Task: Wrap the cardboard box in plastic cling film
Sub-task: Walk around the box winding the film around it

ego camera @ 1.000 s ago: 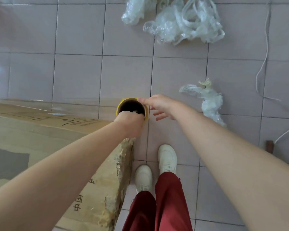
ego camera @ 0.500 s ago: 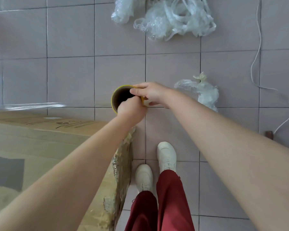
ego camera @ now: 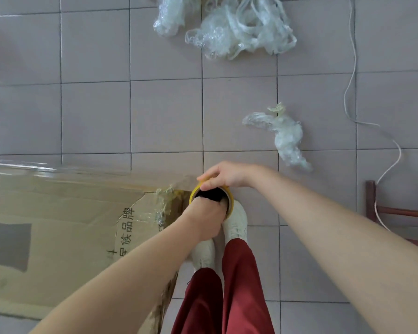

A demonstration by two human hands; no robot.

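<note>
A large flat cardboard box [ego camera: 65,227] with printed characters fills the lower left, with clear cling film [ego camera: 58,166] stretched over its top edge. The cling film roll [ego camera: 230,197], seen end-on as a yellow-rimmed tube with a dark core, stands at the box's right corner. My left hand [ego camera: 204,219] grips the roll with fingers hooked into the core from below. My right hand [ego camera: 223,175] pinches the roll's upper rim, thumb at the opening.
Crumpled heaps of used film lie on the tiled floor at the top [ego camera: 237,27] and at the right [ego camera: 284,136]. A white cable [ego camera: 350,75] runs down the right side to a red wooden frame [ego camera: 396,210]. My white shoes [ego camera: 235,221] stand beneath the roll.
The roll and both hands have come closer to my feet and to the box's right corner, drawing film along the box's top edge. The view has tilted, showing more of the box face.
</note>
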